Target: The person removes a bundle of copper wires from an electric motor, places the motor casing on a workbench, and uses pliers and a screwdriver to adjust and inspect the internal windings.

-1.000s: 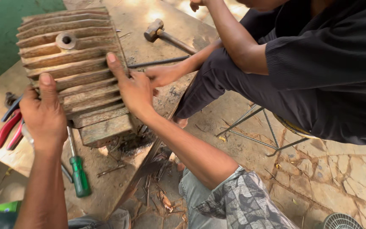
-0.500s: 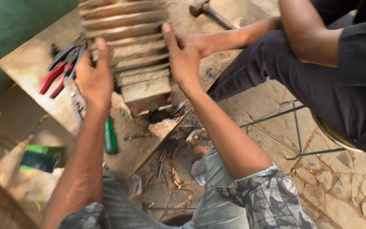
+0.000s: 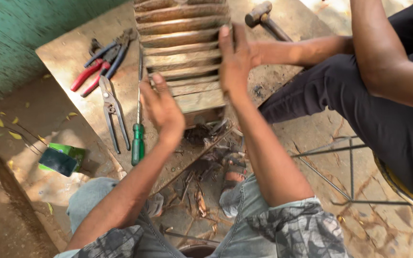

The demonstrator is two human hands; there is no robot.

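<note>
Right hand (image 3: 235,59) flat, fingers spread against the finned metal block (image 3: 182,52) standing mid-counter (image 3: 68,52); left hand (image 3: 161,107) open, just off its near side. Only one-sided support: the block could topple onto the green screwdriver (image 3: 137,138).

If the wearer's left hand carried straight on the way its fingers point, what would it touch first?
Most likely the near left edge of the rusty finned metal block: the left hand points up at it, seemingly just short, though depth is unclear.

The finned casting (image 3: 182,52) lies on the board (image 3: 72,52); screwdriver (image 3: 138,138), snips (image 3: 112,112) and pliers (image 3: 96,67) left, hammer (image 3: 264,16) right.
</note>
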